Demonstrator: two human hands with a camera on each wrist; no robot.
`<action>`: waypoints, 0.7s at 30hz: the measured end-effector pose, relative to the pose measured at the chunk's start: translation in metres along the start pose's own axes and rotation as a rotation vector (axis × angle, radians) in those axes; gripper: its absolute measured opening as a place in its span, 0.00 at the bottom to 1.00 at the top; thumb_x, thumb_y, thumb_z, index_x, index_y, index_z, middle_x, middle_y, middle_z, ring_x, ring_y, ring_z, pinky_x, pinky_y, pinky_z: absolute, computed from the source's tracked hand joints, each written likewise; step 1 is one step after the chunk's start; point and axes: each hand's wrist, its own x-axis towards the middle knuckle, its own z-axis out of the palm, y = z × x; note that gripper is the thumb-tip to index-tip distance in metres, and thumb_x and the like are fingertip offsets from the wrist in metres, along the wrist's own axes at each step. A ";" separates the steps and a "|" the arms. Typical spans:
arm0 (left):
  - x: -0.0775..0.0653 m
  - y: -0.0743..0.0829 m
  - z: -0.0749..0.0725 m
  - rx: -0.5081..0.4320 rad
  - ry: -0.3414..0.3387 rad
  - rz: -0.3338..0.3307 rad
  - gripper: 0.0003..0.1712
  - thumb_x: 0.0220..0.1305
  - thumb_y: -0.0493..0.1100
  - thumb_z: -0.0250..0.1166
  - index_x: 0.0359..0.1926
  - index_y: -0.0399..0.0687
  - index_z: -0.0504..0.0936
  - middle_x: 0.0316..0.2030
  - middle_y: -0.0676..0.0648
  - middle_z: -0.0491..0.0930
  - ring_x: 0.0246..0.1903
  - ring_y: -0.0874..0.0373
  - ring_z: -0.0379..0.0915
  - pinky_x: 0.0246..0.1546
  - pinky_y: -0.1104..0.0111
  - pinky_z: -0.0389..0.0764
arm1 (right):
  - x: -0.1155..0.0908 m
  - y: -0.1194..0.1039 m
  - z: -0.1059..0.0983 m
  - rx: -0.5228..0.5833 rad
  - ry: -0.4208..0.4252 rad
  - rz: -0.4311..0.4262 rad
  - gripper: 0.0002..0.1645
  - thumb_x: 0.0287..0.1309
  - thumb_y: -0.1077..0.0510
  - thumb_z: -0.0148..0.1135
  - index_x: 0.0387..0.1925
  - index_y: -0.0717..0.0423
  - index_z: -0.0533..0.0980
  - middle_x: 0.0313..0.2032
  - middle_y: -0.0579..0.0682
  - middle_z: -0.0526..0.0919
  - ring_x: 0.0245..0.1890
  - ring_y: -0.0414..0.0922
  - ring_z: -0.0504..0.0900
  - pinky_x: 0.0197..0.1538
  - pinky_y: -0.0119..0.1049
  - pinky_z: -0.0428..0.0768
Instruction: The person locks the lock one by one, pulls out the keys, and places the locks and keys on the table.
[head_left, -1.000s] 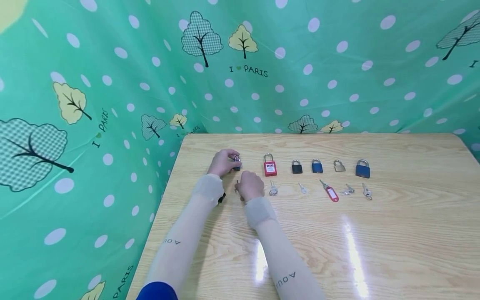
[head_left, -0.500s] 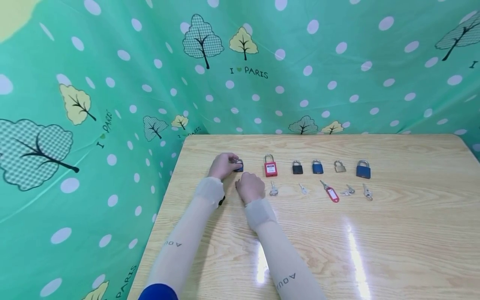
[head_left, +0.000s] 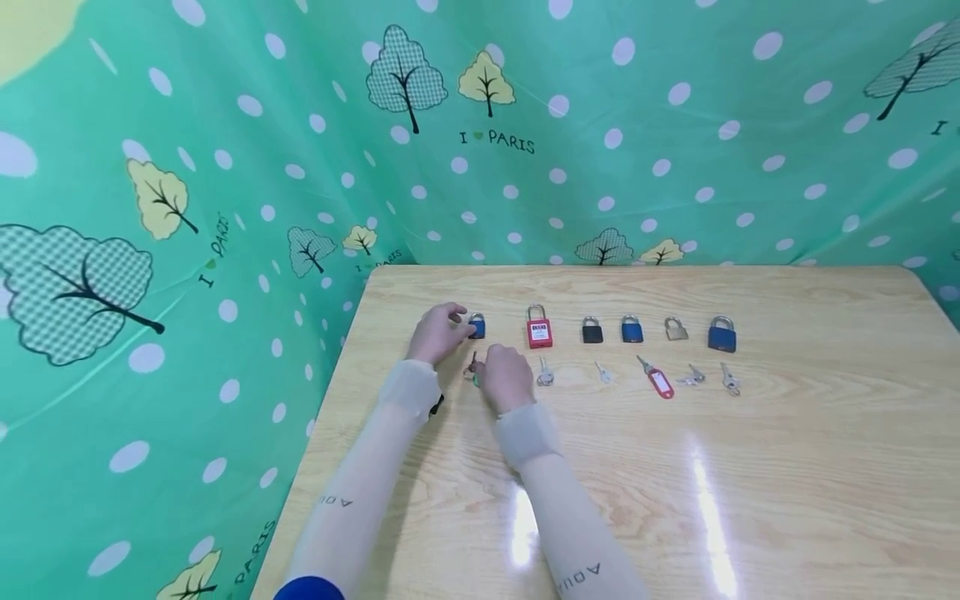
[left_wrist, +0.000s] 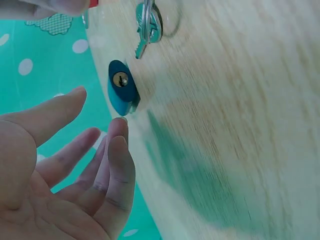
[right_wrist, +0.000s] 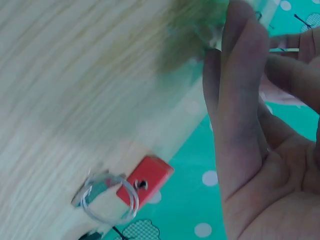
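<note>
A small blue padlock [head_left: 477, 327] stands at the left end of a row of padlocks, its brass keyhole facing the left wrist camera. My left hand [head_left: 441, 333] is beside it, thumb and fingers spread; in the left wrist view the fingertips come close to the padlock [left_wrist: 120, 92] without gripping it. Just in front lie keys on a ring [head_left: 471, 367], also visible as keys [left_wrist: 149, 25] in the left wrist view. To their right is my right hand [head_left: 506, 379], its fingers extended [right_wrist: 240, 95] and nothing visibly held; the blur there hides any contact.
Rightward stand a red padlock [head_left: 539, 333], a black padlock [head_left: 592, 334], a blue padlock [head_left: 632, 333], a brass-coloured padlock [head_left: 676, 332] and a large blue padlock [head_left: 722, 337]. Several keys lie before them, one with a red tag [head_left: 661, 383]. A patterned curtain [head_left: 525, 192] borders the wooden table [head_left: 637, 483].
My left fingers have come off the small blue padlock, which now stands a little further from them. My right hand has shifted slightly right, uncovering the keys on the ring.
</note>
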 end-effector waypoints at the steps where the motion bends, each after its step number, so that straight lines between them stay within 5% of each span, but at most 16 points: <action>1: -0.001 0.000 -0.001 -0.004 0.003 0.004 0.25 0.60 0.49 0.68 0.56 0.47 0.76 0.49 0.45 0.77 0.43 0.51 0.75 0.45 0.58 0.76 | -0.001 0.000 -0.002 -0.004 -0.006 -0.002 0.16 0.62 0.51 0.61 0.36 0.63 0.80 0.26 0.55 0.81 0.22 0.49 0.79 0.24 0.41 0.77; 11: -0.020 0.004 0.002 -0.070 0.037 0.015 0.24 0.64 0.49 0.64 0.59 0.47 0.74 0.46 0.48 0.76 0.41 0.55 0.75 0.41 0.61 0.78 | -0.020 0.013 -0.021 0.033 0.009 -0.082 0.13 0.64 0.52 0.59 0.33 0.59 0.79 0.27 0.50 0.81 0.24 0.45 0.78 0.29 0.38 0.78; 17: -0.039 0.024 0.015 -0.149 0.055 0.106 0.21 0.69 0.49 0.58 0.59 0.45 0.74 0.45 0.50 0.75 0.44 0.57 0.74 0.39 0.65 0.79 | -0.040 0.031 -0.048 0.002 0.090 -0.208 0.11 0.63 0.53 0.61 0.37 0.58 0.79 0.32 0.51 0.82 0.25 0.43 0.78 0.29 0.37 0.78; 21: -0.057 0.036 0.021 -0.094 0.102 0.180 0.18 0.73 0.44 0.51 0.58 0.44 0.74 0.49 0.48 0.74 0.50 0.55 0.72 0.49 0.63 0.76 | -0.056 0.046 -0.065 0.011 0.190 -0.311 0.13 0.61 0.56 0.63 0.41 0.63 0.78 0.38 0.55 0.82 0.32 0.48 0.81 0.35 0.41 0.80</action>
